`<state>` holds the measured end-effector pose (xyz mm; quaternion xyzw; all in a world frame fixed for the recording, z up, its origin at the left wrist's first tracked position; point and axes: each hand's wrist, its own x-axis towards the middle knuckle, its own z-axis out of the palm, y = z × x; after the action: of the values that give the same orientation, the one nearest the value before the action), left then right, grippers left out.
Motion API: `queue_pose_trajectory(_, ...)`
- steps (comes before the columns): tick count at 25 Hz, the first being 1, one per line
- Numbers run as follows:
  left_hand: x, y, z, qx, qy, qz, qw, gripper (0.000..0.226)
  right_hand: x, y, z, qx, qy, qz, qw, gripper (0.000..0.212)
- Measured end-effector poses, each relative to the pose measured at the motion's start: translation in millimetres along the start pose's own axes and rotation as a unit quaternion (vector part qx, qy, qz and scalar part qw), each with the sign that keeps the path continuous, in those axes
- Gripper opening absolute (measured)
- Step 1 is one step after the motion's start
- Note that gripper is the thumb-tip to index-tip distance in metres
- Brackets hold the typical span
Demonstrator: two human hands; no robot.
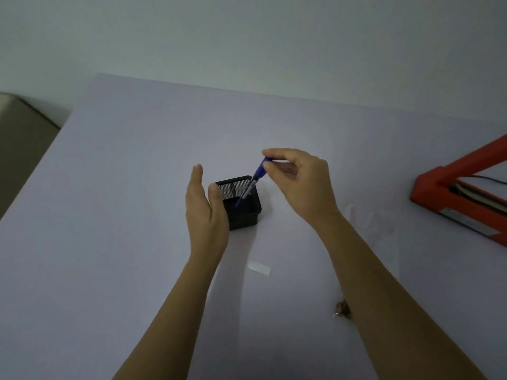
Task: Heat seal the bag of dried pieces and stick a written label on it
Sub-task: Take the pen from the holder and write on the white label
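Observation:
A blue pen (pixel 253 182) stands tilted in a black mesh pen holder (pixel 244 208) at the middle of the table. My right hand (pixel 299 182) pinches the pen's top end between thumb and fingers. Beside the holder's left wall is my left hand (pixel 205 204), fingers straight and apart, holding nothing. A small white label (pixel 259 268) lies flat on the table in front of the holder. The clear bag (pixel 367 223) lies to the right, faint against the table. A few brown dried pieces (pixel 341 309) show beside my right forearm. The red heat sealer (pixel 463 193) sits at the right edge.
The pale table (pixel 123 187) runs back to a white wall. Its left edge drops to a brown floor (pixel 19 149). A black cable (pixel 485 178) runs from the sealer at the far right.

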<state>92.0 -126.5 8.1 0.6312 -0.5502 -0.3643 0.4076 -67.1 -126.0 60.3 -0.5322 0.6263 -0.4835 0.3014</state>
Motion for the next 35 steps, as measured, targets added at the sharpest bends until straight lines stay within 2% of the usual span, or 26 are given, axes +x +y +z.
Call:
queue_pose_trajectory(2, -5.6, 12.0, -13.7, 0.037, -0.059, 0.070, 0.995, 0.052, -3.1, -17.5, -21.7, 0.005, 0.040, -0.011, 0.999, 0.019)
queue_pose_trajectory(5, -18.0, 36.5, -29.0, 0.112, -0.173, 0.146, 0.967, 0.055, -11.1, -48.3, -48.8, 0.011, 0.072, -0.026, 0.997, 0.020)
queue_pose_trajectory(7, -24.7, 52.0, -33.0, 0.120, -0.197, 0.163, 0.959, 0.052, -16.0, -66.0, -63.3, 0.017, 0.082, -0.035, 0.996, 0.021)
queue_pose_trajectory(11, -34.0, 80.9, -42.8, 0.054, -0.149, 0.187, 0.969, 0.033, -23.5, -93.4, -81.4, 0.043, 0.098, -0.047, 0.993, 0.021)
queue_pose_trajectory(15, -43.3, 98.1, -53.5, 0.015, -0.123, 0.239, 0.963, 0.012, -33.5, -110.1, -85.0, 0.096, 0.100, -0.056, 0.989, 0.025)
queue_pose_trajectory(19, -56.4, 98.9, -59.4, 0.025, -0.138, 0.246, 0.959, 0.012, -42.4, -116.0, -81.2, 0.136, 0.109, -0.064, 0.983, 0.026)
queue_pose_trajectory(22, -65.4, 102.6, -57.5, 0.019, -0.129, 0.267, 0.955, 0.010, -50.2, -112.5, -67.2, 0.116, 0.092, -0.006, 0.989, 0.010)
queue_pose_trajectory(24, -70.8, 106.9, -54.3, 0.020, -0.131, 0.284, 0.950, 0.010, -56.8, -104.5, -53.2, 0.034, 0.084, 0.031, 0.995, 0.024)
queue_pose_trajectory(26, -76.0, 111.0, -52.3, 0.025, -0.132, 0.280, 0.951, 0.010, -61.1, -99.4, -42.1, 0.000, 0.107, 0.050, 0.993, 0.037)
queue_pose_trajectory(30, -81.6, 115.9, -52.3, 0.001, -0.118, 0.235, 0.965, 0.009, -61.0, -98.0, -35.7, 0.051, 0.158, 0.071, 0.984, 0.035)
queue_pose_trajectory(35, -81.9, 122.5, -48.6, 0.062, -0.137, 0.220, 0.964, 0.021, -53.5, -104.0, -34.2, 0.057, 0.164, 0.065, 0.983, 0.040)
